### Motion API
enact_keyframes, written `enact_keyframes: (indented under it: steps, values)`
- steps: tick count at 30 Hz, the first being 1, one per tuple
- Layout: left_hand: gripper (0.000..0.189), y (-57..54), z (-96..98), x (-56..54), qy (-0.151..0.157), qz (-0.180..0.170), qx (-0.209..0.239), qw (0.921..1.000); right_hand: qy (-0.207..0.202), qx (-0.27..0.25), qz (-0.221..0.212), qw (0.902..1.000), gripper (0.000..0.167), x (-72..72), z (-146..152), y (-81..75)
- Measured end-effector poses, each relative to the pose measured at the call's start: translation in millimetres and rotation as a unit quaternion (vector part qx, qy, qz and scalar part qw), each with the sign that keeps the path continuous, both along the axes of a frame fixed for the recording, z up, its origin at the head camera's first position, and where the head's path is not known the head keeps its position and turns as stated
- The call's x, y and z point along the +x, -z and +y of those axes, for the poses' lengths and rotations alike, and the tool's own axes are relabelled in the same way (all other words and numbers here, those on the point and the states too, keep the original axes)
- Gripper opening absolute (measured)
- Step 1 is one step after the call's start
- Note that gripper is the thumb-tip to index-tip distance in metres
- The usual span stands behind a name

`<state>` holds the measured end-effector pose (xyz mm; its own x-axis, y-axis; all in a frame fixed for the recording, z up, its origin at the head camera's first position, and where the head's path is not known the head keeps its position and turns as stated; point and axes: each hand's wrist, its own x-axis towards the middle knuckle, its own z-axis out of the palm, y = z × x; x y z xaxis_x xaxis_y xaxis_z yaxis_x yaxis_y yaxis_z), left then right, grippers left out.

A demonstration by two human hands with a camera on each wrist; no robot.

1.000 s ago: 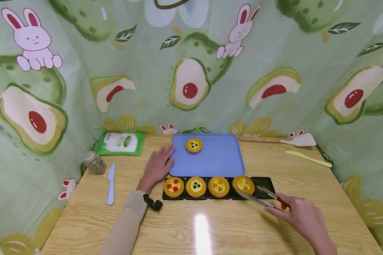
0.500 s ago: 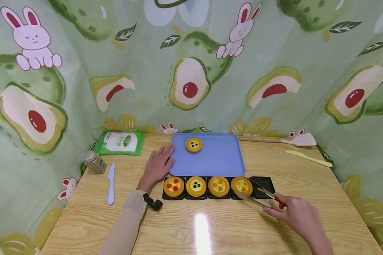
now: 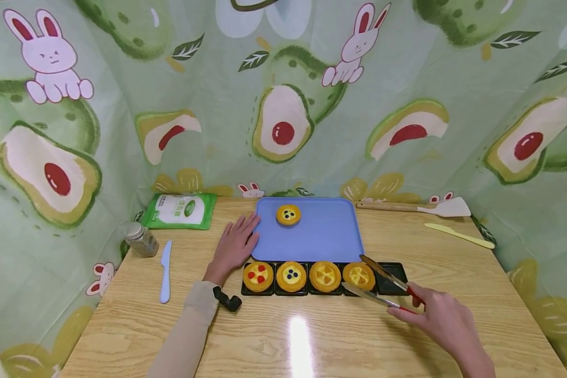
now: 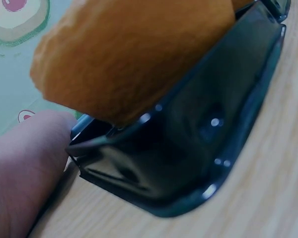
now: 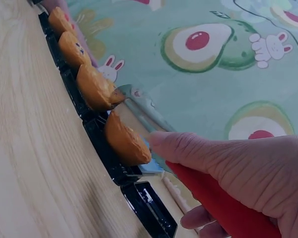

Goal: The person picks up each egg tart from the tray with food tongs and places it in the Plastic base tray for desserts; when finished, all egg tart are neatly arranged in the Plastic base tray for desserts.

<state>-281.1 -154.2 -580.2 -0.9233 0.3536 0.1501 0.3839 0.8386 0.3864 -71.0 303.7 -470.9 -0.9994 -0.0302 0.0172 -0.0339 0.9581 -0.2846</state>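
Note:
My right hand (image 3: 441,317) holds red-handled tongs (image 3: 387,274). Their tips stand spread on either side of an egg tart (image 3: 359,276) topped with yellow wedges, which sits in the fourth cup of the black row (image 3: 398,270). In the right wrist view the thumb lies along the red handle and a metal arm of the tongs (image 5: 144,106) reaches past the tarts. My left hand (image 3: 233,244) lies flat, its fingers at the left edge of the blue tray (image 3: 321,236). A blueberry tart (image 3: 288,214) rests on that tray.
Other cups hold a red-berry tart (image 3: 258,277), a blueberry tart (image 3: 291,276) and a yellow-wedge tart (image 3: 325,276). Around lie a green-and-white packet (image 3: 181,211), a jar (image 3: 143,240), a blue knife (image 3: 165,273), a spatula (image 3: 449,208) and a yellow knife (image 3: 458,235).
The tongs held the yellow-wedge tart, lowered it slightly into the fourth cup and let go; their tips have spread apart. My left hand has stayed in place.

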Motion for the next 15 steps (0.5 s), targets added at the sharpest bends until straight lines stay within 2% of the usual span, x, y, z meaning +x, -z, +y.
enact_keyframes:
  steps: [9,15]
  values:
    - [0.06,0.0,0.0,-0.2,-0.001,-0.002,-0.001,1.0,-0.003,-0.019,0.001,0.9998,0.054,-6.5,-6.3,-5.8]
    - [0.06,-0.3,0.0,-0.1,0.001,0.001,0.0,1.0,-0.015,-0.023,0.035,0.999,0.056,-13.9,-11.8,-7.9]
